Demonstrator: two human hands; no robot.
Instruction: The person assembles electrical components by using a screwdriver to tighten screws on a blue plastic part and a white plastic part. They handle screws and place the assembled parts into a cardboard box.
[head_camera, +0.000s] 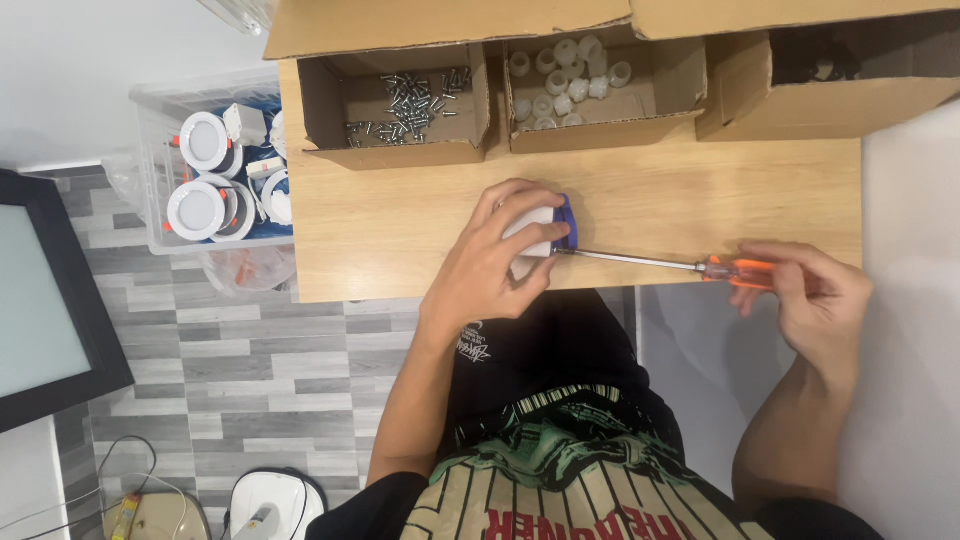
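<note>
While the fingers (520, 205) of the left hand (490, 265) curl tight over a small white part (530, 235) with a blue rim (568, 222), pinning it to the wooden table (700, 195) near the front edge, the right hand (815, 300) grips the orange handle (740, 270) of a screwdriver (650, 262), fingers closed around it.

Screwdriver: lies nearly level, steel shaft running left, tip meeting the part's lower right side just under the blue rim. Handle sits over the table's front right corner.

Behind the hands, along the table's far edge, well apart from them:
- open cardboard box (330, 100), left, holding loose screws (410, 100);
- open cardboard box (680, 85), middle, holding white plastic rings (560, 75);
- third cardboard box (740, 95), right, contents dark and hard to tell.
The strip of tabletop between the boxes and the part is bare wood.

Left of the table, on the grey plank floor (250, 360): a clear plastic bin (150, 130) with round white lamp housings (197, 208). Further left, a dark-framed panel (60, 300). Near the bottom edge, a white device (270, 505) and cables (120, 460).
</note>
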